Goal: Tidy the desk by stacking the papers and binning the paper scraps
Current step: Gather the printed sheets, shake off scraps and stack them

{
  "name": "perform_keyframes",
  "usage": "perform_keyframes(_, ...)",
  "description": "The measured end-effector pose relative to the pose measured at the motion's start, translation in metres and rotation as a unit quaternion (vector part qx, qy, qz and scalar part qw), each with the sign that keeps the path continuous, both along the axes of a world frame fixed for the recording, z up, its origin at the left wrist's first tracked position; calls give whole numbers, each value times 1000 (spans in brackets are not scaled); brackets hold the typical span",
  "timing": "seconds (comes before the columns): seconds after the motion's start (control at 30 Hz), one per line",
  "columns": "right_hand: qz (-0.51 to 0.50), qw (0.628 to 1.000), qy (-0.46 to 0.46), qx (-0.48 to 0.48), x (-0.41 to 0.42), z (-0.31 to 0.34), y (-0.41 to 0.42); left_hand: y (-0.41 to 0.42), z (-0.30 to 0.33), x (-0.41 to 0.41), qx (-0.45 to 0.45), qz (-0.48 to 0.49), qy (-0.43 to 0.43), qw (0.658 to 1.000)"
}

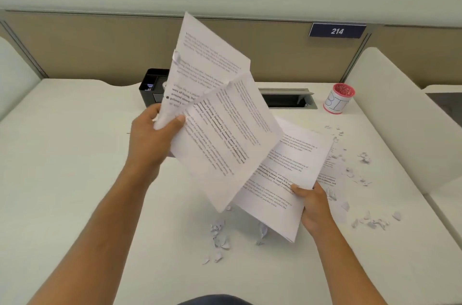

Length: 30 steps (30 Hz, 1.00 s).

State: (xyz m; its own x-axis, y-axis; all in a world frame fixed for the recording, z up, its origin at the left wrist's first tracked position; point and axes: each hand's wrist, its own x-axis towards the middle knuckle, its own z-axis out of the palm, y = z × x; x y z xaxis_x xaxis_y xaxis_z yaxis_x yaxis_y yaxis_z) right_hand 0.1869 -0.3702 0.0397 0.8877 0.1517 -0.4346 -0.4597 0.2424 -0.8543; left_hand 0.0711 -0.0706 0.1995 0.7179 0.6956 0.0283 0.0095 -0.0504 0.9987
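Sheets [220,129] of thin white printed paper are fanning up from the left hand [150,137], its thumb pinching their lower corner above the desk [62,154]. Right hand [313,204] is gripping another flat printed sheet [280,192] by its near edge, thumb on top. Torn, crumpled scraps [362,204] are lying beside and below both hands. Pink-rimmed bin [338,98] is standing beyond the right hand.

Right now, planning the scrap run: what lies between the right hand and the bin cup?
Head view: scattered scraps on bare desk separate right hand from cup.
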Motion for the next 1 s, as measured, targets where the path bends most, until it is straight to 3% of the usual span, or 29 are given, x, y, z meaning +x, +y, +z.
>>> perform_keyframes(0.37,66,997,0,30,-8,6,21,-35,-83,-3,-171,24,70,983)
perform_keyframes(0.53,86,996,-12,14,-9,8,23,-45,-103,-10,-169,12,96,981)
perform_keyframes(1.0,124,992,-13,-20,-12,14,23,-28,-132,-22,-162,-141,157,964)
